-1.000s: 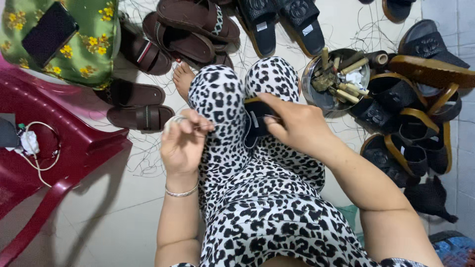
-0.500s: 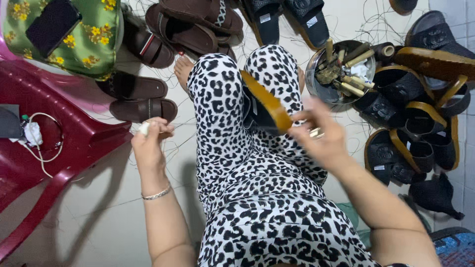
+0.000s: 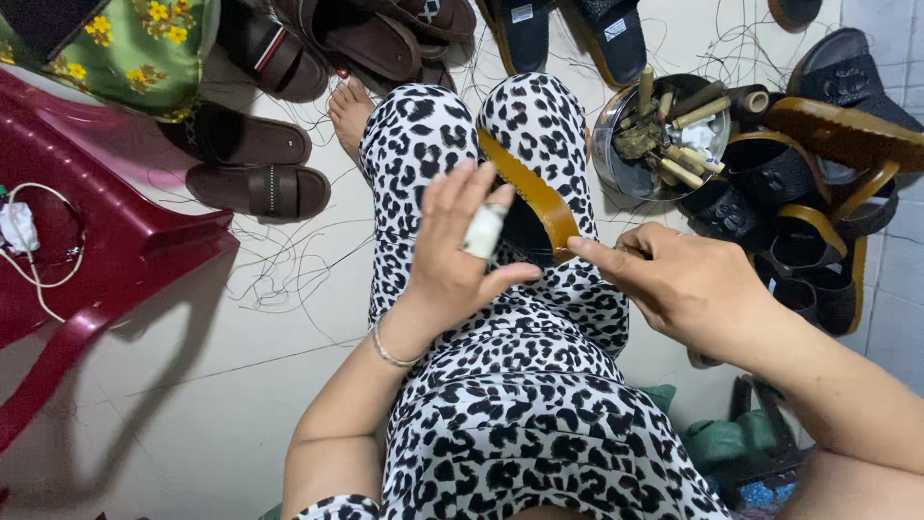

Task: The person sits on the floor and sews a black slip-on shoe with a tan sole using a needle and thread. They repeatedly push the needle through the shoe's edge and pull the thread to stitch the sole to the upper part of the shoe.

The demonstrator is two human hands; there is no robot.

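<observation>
The left hand (image 3: 460, 252) is now raised in front of the lap, with the fingers spread loosely and a white bandage on one finger; it grips nothing that I can see. Half a second before, it was out at the 9 o'clock side, away from the knees, so it has come back toward the work. The right hand (image 3: 679, 284) is at 3 o'clock from the sandal (image 3: 532, 204) and touches its lower end with closed fingers. It perhaps pinches a thin thread or a needle, but the view is too poor to be sure. The sandal, black with a tan edge, rests tilted on the knees in the leopard-print trousers (image 3: 520, 424). Its position has changed little since the earlier picture. I judge from this that one pull of thread is finished and the hands meet again for a new stitch. At 2 o'clock from the sandal a metal bowl of tools (image 3: 616, 164) stands on the floor, and brown slippers (image 3: 255, 188) lie at 10 o'clock
</observation>
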